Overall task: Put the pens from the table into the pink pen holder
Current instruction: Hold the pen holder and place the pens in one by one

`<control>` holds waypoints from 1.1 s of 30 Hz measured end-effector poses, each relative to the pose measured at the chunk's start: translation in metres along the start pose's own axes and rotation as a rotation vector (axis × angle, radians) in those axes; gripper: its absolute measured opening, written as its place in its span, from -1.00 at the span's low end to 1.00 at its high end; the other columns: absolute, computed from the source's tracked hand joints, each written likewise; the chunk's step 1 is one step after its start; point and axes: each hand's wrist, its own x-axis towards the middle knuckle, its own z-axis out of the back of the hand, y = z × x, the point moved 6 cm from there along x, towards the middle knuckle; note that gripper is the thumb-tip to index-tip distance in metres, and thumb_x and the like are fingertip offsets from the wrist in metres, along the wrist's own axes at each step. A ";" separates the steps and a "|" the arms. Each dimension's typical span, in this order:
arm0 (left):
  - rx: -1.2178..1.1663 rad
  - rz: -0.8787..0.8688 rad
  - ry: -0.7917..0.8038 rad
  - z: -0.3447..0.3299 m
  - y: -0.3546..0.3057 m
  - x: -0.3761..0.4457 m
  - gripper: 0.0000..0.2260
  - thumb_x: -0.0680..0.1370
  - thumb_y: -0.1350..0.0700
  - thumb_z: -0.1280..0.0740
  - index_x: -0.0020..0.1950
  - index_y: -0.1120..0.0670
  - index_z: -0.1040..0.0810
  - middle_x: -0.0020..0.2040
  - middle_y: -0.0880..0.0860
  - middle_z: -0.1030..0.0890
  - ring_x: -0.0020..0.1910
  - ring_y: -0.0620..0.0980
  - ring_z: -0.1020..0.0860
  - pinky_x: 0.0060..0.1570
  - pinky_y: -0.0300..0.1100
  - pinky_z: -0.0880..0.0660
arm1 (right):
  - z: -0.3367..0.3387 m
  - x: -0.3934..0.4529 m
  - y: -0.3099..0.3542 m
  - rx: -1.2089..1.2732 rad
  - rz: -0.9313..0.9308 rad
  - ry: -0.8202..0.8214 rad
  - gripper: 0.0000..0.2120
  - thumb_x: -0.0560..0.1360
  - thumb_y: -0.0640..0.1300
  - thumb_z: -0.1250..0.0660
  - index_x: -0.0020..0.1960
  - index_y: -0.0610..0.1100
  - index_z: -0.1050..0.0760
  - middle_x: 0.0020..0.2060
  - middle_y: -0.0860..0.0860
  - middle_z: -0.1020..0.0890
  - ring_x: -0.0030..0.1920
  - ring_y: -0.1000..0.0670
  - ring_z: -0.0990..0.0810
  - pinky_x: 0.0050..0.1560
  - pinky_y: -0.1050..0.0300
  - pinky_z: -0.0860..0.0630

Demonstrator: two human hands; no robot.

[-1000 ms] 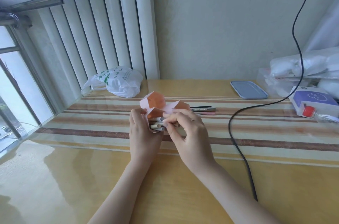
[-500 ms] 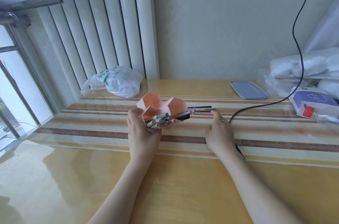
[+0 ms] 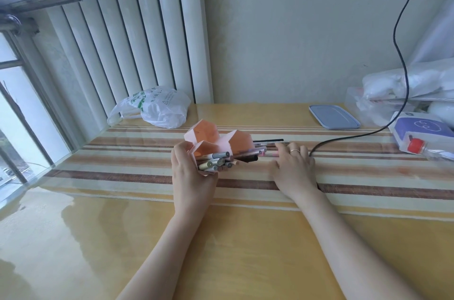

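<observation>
On the striped table mat (image 3: pixel 122 159) our left hand (image 3: pixel 190 172) grips the pink pen holder (image 3: pixel 221 140), tipped on its side with pens (image 3: pixel 217 161) poking out (toward us). Our right hand (image 3: pixel 293 169) reaches the loose pens (image 3: pixel 269 142) just beyond; whether its fingers pinch one, we cannot tell.

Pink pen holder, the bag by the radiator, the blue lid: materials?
Pink pen holder: looks like thin matte card or plastic; flat faceted walls with sharp folds, which one I cannot tell.
Bag: thin glossy plastic film, crumpled and translucent, green print.
Blue lid: likely moulded matte plastic; rounded corners, raised rim.
</observation>
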 end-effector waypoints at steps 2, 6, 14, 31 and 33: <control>-0.013 0.008 -0.009 0.001 0.001 0.000 -0.49 0.30 0.32 -0.43 0.16 0.12 -0.29 0.07 0.03 -0.39 0.06 0.00 -0.35 -0.16 -0.21 -0.24 | 0.002 0.001 -0.001 0.015 0.011 -0.066 -0.78 0.57 -0.08 -0.09 0.14 -0.05 -0.43 0.15 -0.06 -0.43 0.18 -0.12 -0.30 0.15 -0.03 -0.28; -0.026 0.024 -0.016 0.001 0.001 0.001 -0.51 0.29 0.34 -0.40 0.14 0.14 -0.30 0.06 0.05 -0.39 0.04 -0.01 -0.34 -0.18 -0.22 -0.22 | 0.005 0.001 -0.004 0.157 0.027 -0.098 -0.93 0.54 -0.18 -0.21 -0.06 -0.05 -0.45 0.02 0.01 -0.49 0.11 -0.11 -0.36 0.00 0.02 -0.32; -0.047 0.028 -0.027 0.003 0.001 0.002 -0.55 0.29 0.33 -0.38 0.10 0.15 -0.31 0.04 0.06 -0.43 0.05 0.01 -0.33 -0.19 -0.23 -0.21 | 0.012 -0.003 -0.002 1.192 -0.060 0.029 -0.88 0.47 -0.27 -0.37 -0.04 -0.09 -0.50 -0.21 -0.02 -0.59 -0.18 0.05 -0.57 -0.11 0.22 -0.48; -0.031 0.049 -0.020 0.004 0.004 0.002 -0.56 0.31 0.28 -0.41 0.10 0.11 -0.31 0.05 0.04 -0.42 0.05 -0.04 -0.32 -0.26 -0.25 -0.18 | 0.121 -0.055 0.013 1.293 0.108 -0.955 -0.81 0.53 -0.26 -0.31 0.06 -0.09 -0.34 -0.19 -0.14 -0.62 -0.19 -0.05 -0.64 -0.10 0.22 -0.50; -0.010 0.026 -0.016 0.003 0.002 0.002 -0.56 0.31 0.27 -0.41 0.10 0.12 -0.32 0.05 0.05 -0.42 0.03 -0.04 -0.32 -0.28 -0.23 -0.17 | 0.130 -0.062 0.013 1.330 0.124 -1.017 -0.79 0.53 -0.29 -0.29 0.09 -0.13 -0.31 -0.19 0.00 -0.60 -0.20 0.00 -0.62 -0.08 0.21 -0.52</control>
